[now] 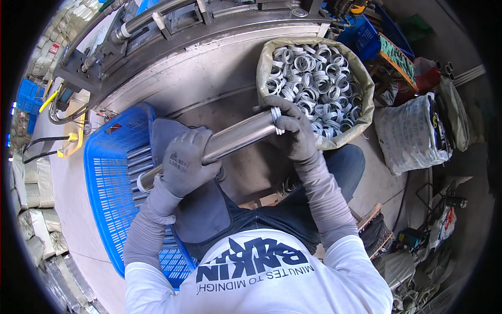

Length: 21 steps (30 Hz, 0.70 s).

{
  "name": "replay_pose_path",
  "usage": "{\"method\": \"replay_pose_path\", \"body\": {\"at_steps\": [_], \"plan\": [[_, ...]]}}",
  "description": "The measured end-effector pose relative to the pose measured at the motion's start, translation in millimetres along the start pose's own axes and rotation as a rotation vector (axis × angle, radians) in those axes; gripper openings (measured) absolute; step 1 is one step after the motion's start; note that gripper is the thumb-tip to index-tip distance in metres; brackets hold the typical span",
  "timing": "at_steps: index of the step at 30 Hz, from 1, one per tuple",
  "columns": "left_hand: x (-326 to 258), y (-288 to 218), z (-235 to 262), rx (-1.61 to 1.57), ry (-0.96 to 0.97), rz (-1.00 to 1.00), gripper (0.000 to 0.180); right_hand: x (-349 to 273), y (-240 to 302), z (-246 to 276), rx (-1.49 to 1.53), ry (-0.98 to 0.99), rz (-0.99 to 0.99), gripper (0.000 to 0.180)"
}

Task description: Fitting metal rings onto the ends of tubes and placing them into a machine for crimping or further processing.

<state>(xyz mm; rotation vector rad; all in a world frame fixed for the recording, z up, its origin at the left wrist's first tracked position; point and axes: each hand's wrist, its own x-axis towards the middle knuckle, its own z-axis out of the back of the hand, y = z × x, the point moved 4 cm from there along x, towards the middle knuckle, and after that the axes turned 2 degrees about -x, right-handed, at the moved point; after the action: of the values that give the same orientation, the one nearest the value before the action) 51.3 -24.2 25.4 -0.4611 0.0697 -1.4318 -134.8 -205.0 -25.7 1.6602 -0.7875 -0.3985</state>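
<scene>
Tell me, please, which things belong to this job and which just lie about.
In use, seemingly:
shiny steel tube
pale round ring
beige woven sack of similar rings
blue perforated plastic basket

Lying about, seemingly:
white woven sack, right
orange-edged green board

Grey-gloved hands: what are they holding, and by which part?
The left grey-gloved hand grips a shiny silver metal tube near its lower-left end; the right grey-gloved hand holds its other end, at the pale grey ring.
</scene>
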Motion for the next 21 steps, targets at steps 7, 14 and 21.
{"method": "replay_pose_path", "body": {"at_steps": [7, 14, 21], "plan": [[-5.4, -3.9, -6.1, 0.091, 0.022, -0.026, 0.059, 1.2, -1.2, -11.0, -0.610, -0.106, 0.325, 0.033], [-5.9, -3.3, -11.3, 0.180, 0.094, -0.045, 0.066, 8.6, -6.7, -5.8, -0.752, -0.024, 0.415, 0.028], [0.7, -3.0, -13.1, 0.177, 0.134, -0.058, 0.062, 1.8, -19.7, -10.9, -0.899, -0.049, 0.447, 0.023]]}}
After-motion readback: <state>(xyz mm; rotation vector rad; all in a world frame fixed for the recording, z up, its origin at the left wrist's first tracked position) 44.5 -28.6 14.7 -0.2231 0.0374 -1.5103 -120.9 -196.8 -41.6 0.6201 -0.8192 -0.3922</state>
